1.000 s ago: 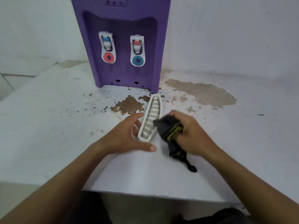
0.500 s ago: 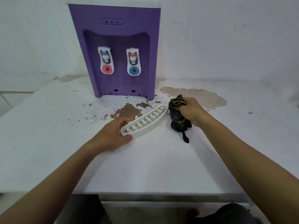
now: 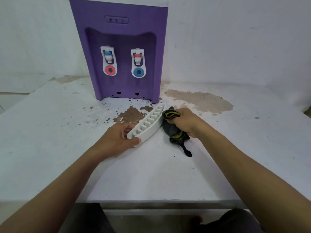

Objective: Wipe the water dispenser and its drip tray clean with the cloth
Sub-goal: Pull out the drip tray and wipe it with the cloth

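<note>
Left hand: curled round the near end of the white drip tray, thumb on its front wall and fingers behind, probably to stop it sliding while it is wiped.
Right hand: fisted round a bunched dark grey cloth with yellow trim; a loose tail trails on the table towards the person.
Drip tray: lies diagonally on the table between the hands, detached from the machine, likely so every side can be reached.
Tray contents: a slotted grille covers it; anything beneath cannot be made out.
Cloth contact: against or just beside the tray's right wall; which one is unclear.
Water dispenser: purple, upright beyond both hands, with two taps and two small slots at its base.
Table surface: white, with brown peeled patches beyond the hands.
</note>
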